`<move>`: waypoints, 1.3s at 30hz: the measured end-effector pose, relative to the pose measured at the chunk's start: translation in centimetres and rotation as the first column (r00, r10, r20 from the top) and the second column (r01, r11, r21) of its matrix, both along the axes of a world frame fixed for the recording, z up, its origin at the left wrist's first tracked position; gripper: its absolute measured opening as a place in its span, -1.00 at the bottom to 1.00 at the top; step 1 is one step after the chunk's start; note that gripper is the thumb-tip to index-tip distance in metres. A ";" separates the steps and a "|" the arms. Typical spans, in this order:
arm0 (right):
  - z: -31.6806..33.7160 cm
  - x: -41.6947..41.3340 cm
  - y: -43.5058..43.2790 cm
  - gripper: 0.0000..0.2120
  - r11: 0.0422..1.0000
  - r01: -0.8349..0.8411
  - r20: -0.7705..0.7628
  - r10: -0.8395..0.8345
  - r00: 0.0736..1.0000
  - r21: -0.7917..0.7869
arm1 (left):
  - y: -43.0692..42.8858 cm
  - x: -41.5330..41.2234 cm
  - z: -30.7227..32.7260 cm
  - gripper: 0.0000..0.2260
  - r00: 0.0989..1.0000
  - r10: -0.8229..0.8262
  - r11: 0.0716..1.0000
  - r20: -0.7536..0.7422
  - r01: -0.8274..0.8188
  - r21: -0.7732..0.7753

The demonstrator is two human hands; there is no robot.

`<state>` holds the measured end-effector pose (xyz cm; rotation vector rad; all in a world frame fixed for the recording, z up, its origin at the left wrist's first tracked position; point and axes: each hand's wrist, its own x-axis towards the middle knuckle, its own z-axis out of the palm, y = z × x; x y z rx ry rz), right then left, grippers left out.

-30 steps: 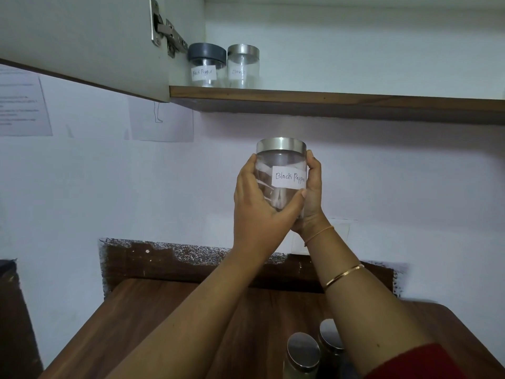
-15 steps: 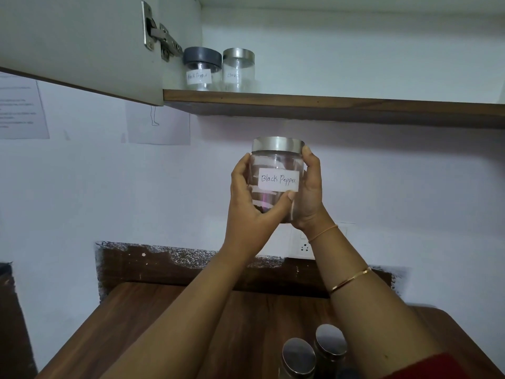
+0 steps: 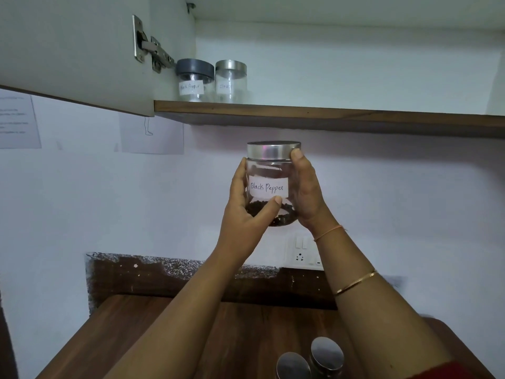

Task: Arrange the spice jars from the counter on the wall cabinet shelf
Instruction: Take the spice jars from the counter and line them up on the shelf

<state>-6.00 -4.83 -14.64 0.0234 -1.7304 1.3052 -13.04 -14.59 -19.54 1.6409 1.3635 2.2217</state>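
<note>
Glass Black Pepper jar (image 3: 269, 187) has been turned since a second ago: the label now faces square-on, where it was off to the right. Peppercorns in the bottom, silver metal lid on. Held mid-air below the wall cabinet shelf (image 3: 328, 116), above the worktop (image 3: 246, 324). Left hand (image 3: 246, 214) fingers clamped round the body, thumb under the label. Right hand (image 3: 308, 192) grips the other side, thumb on the lid rim.

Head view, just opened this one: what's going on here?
A person holds a clear Black Pepper jar in both hands, the left hand wrapped round its lower body and the right hand along its side up to the steel lid. The jar is in the air below the wall cabinet shelf, not yet on it. A grey-lidded jar and a steel-lidded jar stand at the shelf's left end. Two more jars wait on the counter.
</note>
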 end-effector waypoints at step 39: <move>15.3 -1.2 2.2 -0.35 0.837 0.497 -0.075 -0.494 0.866 0.229 | 6.6 -9.3 10.8 -0.54 0.369 0.762 0.576 -0.533 -0.762 0.295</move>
